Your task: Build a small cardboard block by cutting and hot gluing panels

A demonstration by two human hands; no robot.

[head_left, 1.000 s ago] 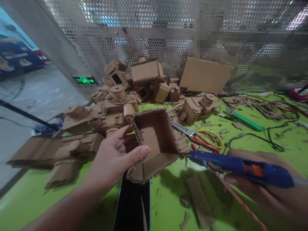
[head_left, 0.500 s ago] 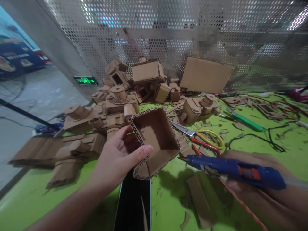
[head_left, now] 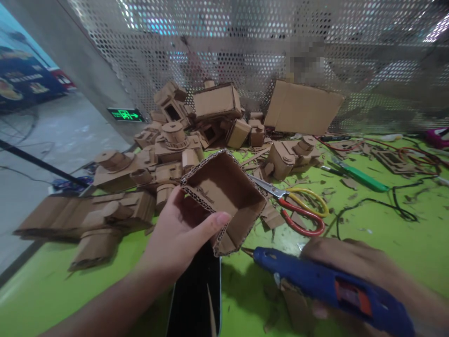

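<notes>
My left hand [head_left: 182, 229] grips an open cardboard box [head_left: 231, 185] by its near left wall, thumb inside and fingers behind. The open side of the box faces me, and its rim shows the corrugated edges. My right hand [head_left: 347, 262] is closed around a blue glue gun [head_left: 308, 276]. The metal tip of the gun points left, close to the lower right rim of the box; whether it touches I cannot tell. Below the box lies a black phone-like slab [head_left: 194, 299]. A strip of cardboard [head_left: 294, 304] is partly hidden under the gun.
Scissors [head_left: 305, 210] with red and yellow handles lie right of the box. Beyond them are a green utility knife [head_left: 365, 175] and a black cable [head_left: 396, 206]. Several cardboard camera models [head_left: 171, 140] crowd the green table [head_left: 31, 299], before a perforated metal screen [head_left: 210, 42].
The box has turned in my left hand, its lower corner swinging right. My right hand has brought the glue gun down and left, its tip now lower along the rim.
</notes>
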